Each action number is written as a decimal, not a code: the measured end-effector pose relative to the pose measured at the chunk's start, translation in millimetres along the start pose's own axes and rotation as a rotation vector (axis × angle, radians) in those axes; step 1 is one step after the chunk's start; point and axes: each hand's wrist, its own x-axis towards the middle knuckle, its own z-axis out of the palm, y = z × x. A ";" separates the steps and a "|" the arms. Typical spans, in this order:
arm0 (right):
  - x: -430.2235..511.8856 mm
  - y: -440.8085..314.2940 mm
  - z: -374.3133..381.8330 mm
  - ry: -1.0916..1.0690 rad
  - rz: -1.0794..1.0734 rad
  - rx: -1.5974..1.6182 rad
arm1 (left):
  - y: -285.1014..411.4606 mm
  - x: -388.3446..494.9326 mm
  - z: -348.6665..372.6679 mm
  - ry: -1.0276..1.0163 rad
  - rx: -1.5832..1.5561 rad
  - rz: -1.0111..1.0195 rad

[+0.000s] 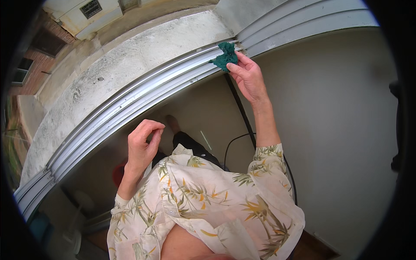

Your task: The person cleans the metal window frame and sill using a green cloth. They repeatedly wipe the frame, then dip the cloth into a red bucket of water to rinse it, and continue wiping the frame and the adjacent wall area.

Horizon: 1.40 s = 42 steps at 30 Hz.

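Note:
My right hand pinches a crumpled dark green cloth or scouring pad between thumb and fingers. The green piece is over the right end of the aluminium window track, close to where the track meets the upright frame; whether it touches the metal I cannot tell. Before my body, below the track, my left hand is raised with thumb and forefinger curled together. Nothing shows between its fingertips.
Beyond the track runs a stained concrete ledge, with buildings outside. A plain wall rises on the right. A black cable hangs below the track's right end. A red object, partly hidden, is low by my left forearm.

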 end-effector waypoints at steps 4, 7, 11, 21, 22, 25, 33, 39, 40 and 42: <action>12.7 2.6 -9.2 0.087 -0.265 -0.533 | -1.9 -0.1 3.0 -0.011 0.019 -0.044; 21.4 -10.1 -19.3 0.183 -0.578 -0.954 | -5.5 0.5 4.9 -0.008 0.024 -0.067; 25.5 -29.3 -28.0 0.213 -0.747 -1.364 | -9.7 5.1 9.4 -0.001 0.009 -0.056; 35.1 7.9 -46.6 0.121 -0.660 -1.634 | -15.7 5.8 11.1 -0.025 0.010 -0.077; 33.0 10.8 -48.0 0.125 -0.670 -1.618 | -17.1 4.8 10.4 -0.022 0.016 -0.079; 28.7 11.7 -47.6 0.078 -0.678 -1.558 | -22.0 2.9 9.6 0.002 0.031 -0.068; 28.2 -12.8 -36.0 0.149 -0.717 -1.727 | -31.9 0.9 9.9 0.005 0.061 -0.021; 38.4 -6.0 -37.2 0.021 -0.619 -2.034 | -36.3 -1.3 6.9 -0.004 0.060 -0.058; 40.7 -4.9 -38.3 0.035 -0.684 -2.009 | -36.9 -1.9 6.5 -0.003 0.062 -0.057; 43.0 -2.1 -41.1 0.020 -0.755 -1.966 | -38.3 -3.0 6.1 -0.004 0.070 -0.059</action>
